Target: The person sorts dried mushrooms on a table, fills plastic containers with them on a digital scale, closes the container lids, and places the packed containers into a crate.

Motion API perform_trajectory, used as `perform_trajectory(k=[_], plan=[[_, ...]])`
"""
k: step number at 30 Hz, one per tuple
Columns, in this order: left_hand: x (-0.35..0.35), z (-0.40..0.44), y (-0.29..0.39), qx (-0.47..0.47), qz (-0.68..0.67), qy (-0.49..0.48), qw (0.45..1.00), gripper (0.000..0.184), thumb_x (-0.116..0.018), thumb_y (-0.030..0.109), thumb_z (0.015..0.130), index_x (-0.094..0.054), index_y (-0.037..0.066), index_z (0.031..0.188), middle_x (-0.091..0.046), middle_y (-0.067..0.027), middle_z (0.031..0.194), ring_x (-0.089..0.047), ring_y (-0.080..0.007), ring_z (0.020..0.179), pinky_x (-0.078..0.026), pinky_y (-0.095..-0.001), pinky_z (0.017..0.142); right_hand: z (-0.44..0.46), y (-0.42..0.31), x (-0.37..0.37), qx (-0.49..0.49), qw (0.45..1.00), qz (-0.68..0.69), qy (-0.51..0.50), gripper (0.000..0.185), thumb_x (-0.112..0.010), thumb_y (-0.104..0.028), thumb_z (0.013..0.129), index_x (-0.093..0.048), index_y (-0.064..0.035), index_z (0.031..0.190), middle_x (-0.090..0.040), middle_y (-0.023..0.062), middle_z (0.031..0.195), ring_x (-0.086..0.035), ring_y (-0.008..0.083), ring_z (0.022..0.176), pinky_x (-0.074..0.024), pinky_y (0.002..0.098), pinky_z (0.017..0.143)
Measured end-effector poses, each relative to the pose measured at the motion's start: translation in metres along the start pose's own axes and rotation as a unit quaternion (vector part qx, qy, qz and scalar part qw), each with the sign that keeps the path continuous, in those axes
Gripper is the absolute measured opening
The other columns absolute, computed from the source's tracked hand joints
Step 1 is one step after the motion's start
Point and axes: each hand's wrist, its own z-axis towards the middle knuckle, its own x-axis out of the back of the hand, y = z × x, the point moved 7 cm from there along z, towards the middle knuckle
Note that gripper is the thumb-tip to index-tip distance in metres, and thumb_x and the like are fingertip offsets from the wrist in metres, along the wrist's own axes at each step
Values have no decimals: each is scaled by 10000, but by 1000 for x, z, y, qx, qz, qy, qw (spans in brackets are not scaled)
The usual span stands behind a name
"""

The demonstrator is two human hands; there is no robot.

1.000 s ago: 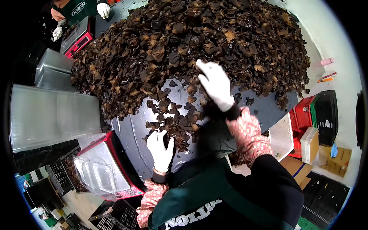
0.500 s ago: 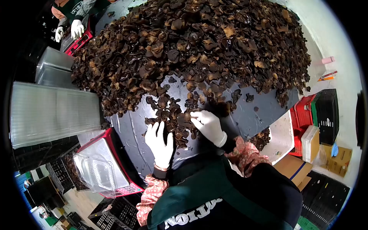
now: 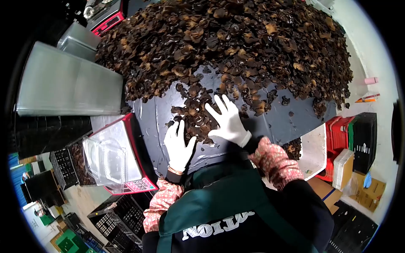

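A large heap of dark brown, ear-shaped fungus pieces (image 3: pixel 228 46) covers the far part of the grey table (image 3: pixel 164 147). Nearer to me, a small cluster of the same pieces (image 3: pixel 196 116) lies between my gloved hands. At the cluster's left edge, my left hand (image 3: pixel 179 145) has its thumb apart from its fingers. My right hand (image 3: pixel 228 122) touches the cluster's right side with fingers spread. Neither hand grips anything that I can see. Both wear white gloves.
A red scale (image 3: pixel 116 152) with a clear plastic tray on it stands left. Behind it are stacked clear containers (image 3: pixel 71 82). A white bin (image 3: pixel 312 152) with fungus pieces is at the right, beside red and black crates (image 3: pixel 337 135). A gloved hand of another person (image 3: pixel 87 12) shows top left.
My right hand came back from the heap to the small cluster, and its fingers have now spread. My left hand stays beside the cluster. The whole view has shifted.
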Motion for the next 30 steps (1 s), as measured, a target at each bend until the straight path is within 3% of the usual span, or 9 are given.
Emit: perform_trajectory(k=[3,7,11,18,20,22,25,27,30], plan=[[3,-4,-1,39,34,-3,999,729,-741,321,828,-464,97,1464,-502,-183,1375,-501,-381,1201,-402,-487,1017,31,-8,-6,46,997,-42,-34,928,-831,-388,653,-459,-235,1489,-396,197,1529,-481,414,1246,-436,518,944],[-8,0,-8,76,-27,3,997,552,-679,181,875,-521,176,1404,-508,-177,1325,-589,-351,1089,-521,-396,881,60,-5,-24,75,988,-55,-127,667,-766,-289,737,-580,-294,1378,-541,101,1354,-545,319,1029,-519,418,859],[-5,4,-13,105,-85,52,989,293,-613,73,878,-610,134,1165,-549,-141,1207,-616,-330,1009,-524,-399,820,66,12,-21,35,995,15,-91,318,-697,-168,762,-707,-204,1078,-608,8,1163,-592,221,1095,-544,346,849],[41,-7,-7,11,-235,187,954,144,-568,-17,884,-616,41,1006,-593,-152,995,-591,-332,1004,-466,-385,915,79,59,6,-83,976,201,1,242,-669,-174,796,-699,-117,1029,-661,115,988,-661,278,961,-516,345,859],[69,-19,-16,49,-232,229,944,137,-564,-15,906,-620,42,1017,-599,-138,995,-631,-275,900,-512,-357,816,85,70,4,-120,941,317,9,203,-655,-105,831,-693,-68,1026,-680,36,894,-623,125,842,-495,273,790],[96,-38,-35,181,-401,208,874,124,-573,54,973,-622,63,1087,-607,-71,1029,-605,-93,669,-500,-237,560,96,54,11,-106,914,392,0,162,-648,-83,851,-686,-46,1004,-652,-15,851,-561,60,797,-472,233,740],[151,-73,-75,258,-451,284,806,150,-582,46,975,-610,64,1122,-608,-48,1038,-575,-82,684,-488,-214,595,111,-13,22,-127,853,503,-58,137,-692,-143,882,-679,-48,980,-678,-1,862,-589,52,759,-465,212,675],[202,-93,-92,281,-396,298,822,174,-577,37,972,-594,50,1145,-617,-75,1020,-574,-84,696,-483,-214,609,125,-68,16,-106,823,552,-85,170,-715,-167,875,-684,-37,979,-718,43,868,-633,66,713,-482,207,624],[245,-121,-132,225,-396,390,800,151,-563,46,986,-600,50,1132,-621,-58,1049,-560,-84,710,-463,-205,617,147,-161,-6,-74,779,601,-164,167,-699,-150,866,-669,-37,986,-728,46,826,-611,47,636,-444,189,544]])
